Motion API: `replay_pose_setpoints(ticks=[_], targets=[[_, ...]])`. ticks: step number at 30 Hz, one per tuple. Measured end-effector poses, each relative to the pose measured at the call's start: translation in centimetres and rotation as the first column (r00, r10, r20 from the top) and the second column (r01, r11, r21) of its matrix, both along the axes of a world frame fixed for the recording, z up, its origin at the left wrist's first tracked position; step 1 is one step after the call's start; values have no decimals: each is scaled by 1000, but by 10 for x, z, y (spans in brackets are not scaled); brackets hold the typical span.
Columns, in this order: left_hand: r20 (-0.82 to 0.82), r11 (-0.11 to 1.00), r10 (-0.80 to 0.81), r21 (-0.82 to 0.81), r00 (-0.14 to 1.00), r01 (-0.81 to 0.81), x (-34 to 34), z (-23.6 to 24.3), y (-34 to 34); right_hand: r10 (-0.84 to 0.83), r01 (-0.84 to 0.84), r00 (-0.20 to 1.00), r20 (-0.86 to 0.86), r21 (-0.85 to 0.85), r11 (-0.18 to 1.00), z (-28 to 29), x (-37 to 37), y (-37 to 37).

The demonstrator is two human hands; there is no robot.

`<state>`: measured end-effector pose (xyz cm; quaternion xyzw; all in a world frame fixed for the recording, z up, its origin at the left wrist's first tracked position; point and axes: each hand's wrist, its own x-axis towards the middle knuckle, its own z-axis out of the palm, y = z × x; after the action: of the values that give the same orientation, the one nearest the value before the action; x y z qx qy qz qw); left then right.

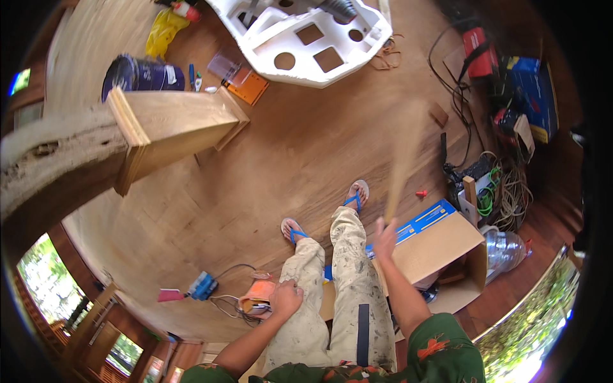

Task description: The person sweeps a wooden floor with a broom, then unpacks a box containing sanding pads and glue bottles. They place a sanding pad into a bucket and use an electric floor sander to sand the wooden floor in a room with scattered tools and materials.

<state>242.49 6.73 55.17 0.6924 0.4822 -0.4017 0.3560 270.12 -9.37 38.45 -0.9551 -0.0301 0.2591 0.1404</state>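
Note:
At the lower middle, my left hand [286,295] is closed beside my left knee; what it holds, if anything, I cannot make out. An orange pouch [254,293] lies just left of it. My right hand [385,239] grips the lower end of a long, pale wooden strip [403,163], which is raised and blurred. Below and right of this hand is an open cardboard box [447,246] with a blue band. My feet [354,195] in blue-strapped sandals rest on the wooden floor [268,172].
A wooden post [172,131] stands at left. A white foam moulding [306,54], a dark bucket [142,78] and an orange case [246,89] lie at top. Cables [511,198], boxes [530,96] and a large plastic bottle [504,249] crowd the right; a blue tool [201,286] sits lower left.

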Motion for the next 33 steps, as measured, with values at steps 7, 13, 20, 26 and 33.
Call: replay_pose_setpoints(ticks=[7,13,20,26,33], targets=[[-30,972,233,43,972,-232,-81,-31,-60,667,-822,402,-628,73,564,-52,-106,16],[23,917,392,75,920,-392,-113,-33,-73,0,35,984,177,-194,980,-42,-18,4],[24,889,455,44,890,-455,-126,-32,-86,861,-913,126,-493,281,294,-7,-227,109],[53,838,542,51,839,-544,-147,-34,-95,557,-568,773,-302,60,821,-117,-110,154],[91,870,488,21,868,-492,-149,-42,-108,335,-335,942,19,-8,942,13,-127,71]])
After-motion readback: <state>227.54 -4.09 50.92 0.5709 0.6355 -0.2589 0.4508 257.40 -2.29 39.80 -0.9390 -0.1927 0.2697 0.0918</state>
